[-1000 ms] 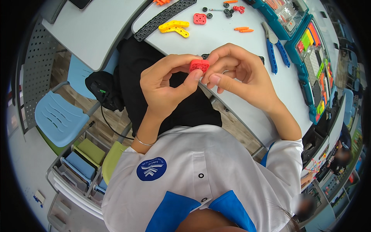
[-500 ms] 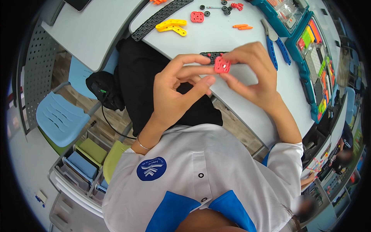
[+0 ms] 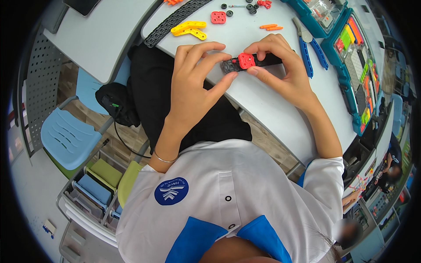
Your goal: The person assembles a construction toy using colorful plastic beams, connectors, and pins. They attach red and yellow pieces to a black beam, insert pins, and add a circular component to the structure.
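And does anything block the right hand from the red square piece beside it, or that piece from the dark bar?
Nothing visible: the right hand grips the red square piece, which overlaps the dark bar; whether they touch cannot be told.

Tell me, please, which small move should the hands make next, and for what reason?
I would probably close the left hand gently on the near end of the dark beam, to steady it. The right hand holds the red square piece over the beam, while the left thumb and fingers are spread beside that end. Whether the piece touches the beam is unclear.
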### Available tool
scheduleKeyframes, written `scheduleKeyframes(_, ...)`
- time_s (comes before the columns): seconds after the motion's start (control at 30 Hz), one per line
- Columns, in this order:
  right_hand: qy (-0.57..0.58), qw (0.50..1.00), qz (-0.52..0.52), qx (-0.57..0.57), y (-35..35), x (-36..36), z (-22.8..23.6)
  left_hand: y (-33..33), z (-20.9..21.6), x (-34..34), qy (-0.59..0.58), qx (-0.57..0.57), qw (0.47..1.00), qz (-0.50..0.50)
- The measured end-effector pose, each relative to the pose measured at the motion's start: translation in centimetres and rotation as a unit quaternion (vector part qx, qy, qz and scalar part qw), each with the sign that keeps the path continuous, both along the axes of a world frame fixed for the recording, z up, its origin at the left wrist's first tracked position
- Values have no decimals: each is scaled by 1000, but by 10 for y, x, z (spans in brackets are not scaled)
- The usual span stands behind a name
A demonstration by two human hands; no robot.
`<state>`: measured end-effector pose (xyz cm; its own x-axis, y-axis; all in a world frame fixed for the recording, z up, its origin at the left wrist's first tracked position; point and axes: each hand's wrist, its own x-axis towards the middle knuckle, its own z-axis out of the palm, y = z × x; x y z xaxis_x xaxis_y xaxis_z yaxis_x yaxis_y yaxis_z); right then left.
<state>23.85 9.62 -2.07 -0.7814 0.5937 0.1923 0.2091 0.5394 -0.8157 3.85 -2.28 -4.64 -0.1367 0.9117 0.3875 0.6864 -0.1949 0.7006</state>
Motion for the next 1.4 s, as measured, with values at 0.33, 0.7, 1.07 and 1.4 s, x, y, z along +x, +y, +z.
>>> scheduleKeyframes(0.33,10,1000,4,-15,0,1,0,0,1,1,-64,13,998,-3)
scheduleKeyframes(0.7,25,989,33,142,-4,-4,3,-4,5,11,-376,-79,922,-34)
scheduleKeyframes(1.07,44,985,28,165,-7,-7,1,-2,7,12,-413,-126,901,-42)
scheduleKeyframes(1.4,-17,996,10,85,-8,-2,5,-4,6,9,-407,-127,903,-57)
